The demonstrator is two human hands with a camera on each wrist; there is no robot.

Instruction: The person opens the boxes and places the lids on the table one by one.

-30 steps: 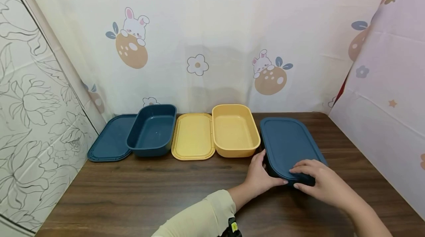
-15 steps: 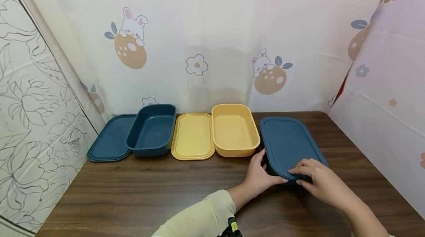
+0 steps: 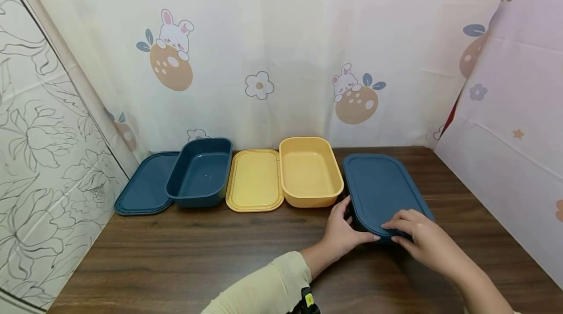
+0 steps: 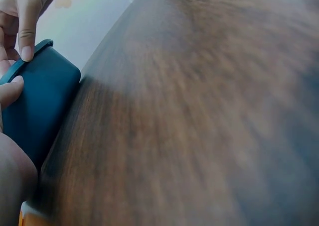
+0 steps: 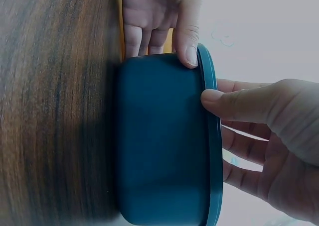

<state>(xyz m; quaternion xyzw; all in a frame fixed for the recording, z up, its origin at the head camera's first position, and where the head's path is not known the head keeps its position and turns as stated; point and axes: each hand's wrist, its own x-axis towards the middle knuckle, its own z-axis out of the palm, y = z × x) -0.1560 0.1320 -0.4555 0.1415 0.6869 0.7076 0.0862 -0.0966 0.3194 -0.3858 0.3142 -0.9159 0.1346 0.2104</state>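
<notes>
A dark blue lidded food container (image 5: 159,136) stands on the wooden table at the right of the row, its flat blue lid (image 3: 382,184) seated on top. My left hand (image 3: 342,233) holds its near left corner, fingers along the left side and thumb on the front wall just below the rim. With my right hand (image 3: 428,245) I pinch the lid's front edge. The right wrist view shows that thumb (image 5: 213,95) against the rim's underside, while the fingers lie over the top. Whatever is inside the container is hidden by the lid.
To the left, a yellow container (image 3: 310,170) without its lid stands close by. Beyond it lie a yellow lid (image 3: 256,179), an uncovered blue container (image 3: 200,172) and another blue lid (image 3: 147,184). A printed curtain (image 3: 264,35) hangs behind the table (image 3: 198,255).
My right thumb has shifted slightly up against the lid's front rim. The left hand and the containers keep their places; the head view has moved slightly.
</notes>
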